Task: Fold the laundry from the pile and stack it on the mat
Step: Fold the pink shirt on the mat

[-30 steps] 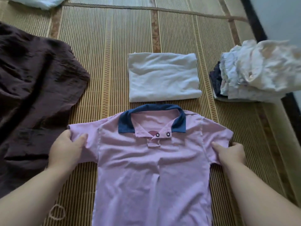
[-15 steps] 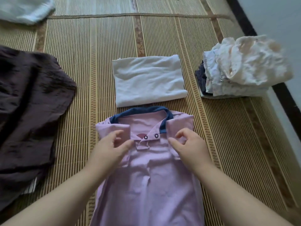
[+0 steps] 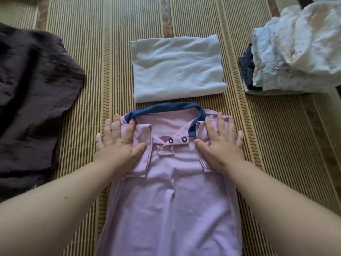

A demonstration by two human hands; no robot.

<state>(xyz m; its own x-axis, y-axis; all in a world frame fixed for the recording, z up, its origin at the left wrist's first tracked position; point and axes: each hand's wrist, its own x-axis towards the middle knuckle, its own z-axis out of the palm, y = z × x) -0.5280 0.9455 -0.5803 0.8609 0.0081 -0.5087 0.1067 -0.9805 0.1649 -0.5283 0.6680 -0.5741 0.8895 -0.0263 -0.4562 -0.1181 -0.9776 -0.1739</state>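
Note:
A pink polo shirt (image 3: 171, 204) with a dark blue collar lies face up on the woven straw mat (image 3: 108, 58), both sleeves folded in over its chest. My left hand (image 3: 118, 141) lies flat on the left folded sleeve, fingers spread. My right hand (image 3: 219, 143) presses flat on the right folded sleeve. Just beyond the collar sits a folded white garment (image 3: 177, 69). A pile of crumpled white and dark clothes (image 3: 295, 50) lies at the right.
A large dark brown garment (image 3: 31, 100) is spread over the mat at the left. A dark strip runs along the mat's edge at the far top right.
Both sleeves, held out at the sides a second ago, are now folded inward. My hands let go of the cloth and flattened onto the folds. The view moved closer.

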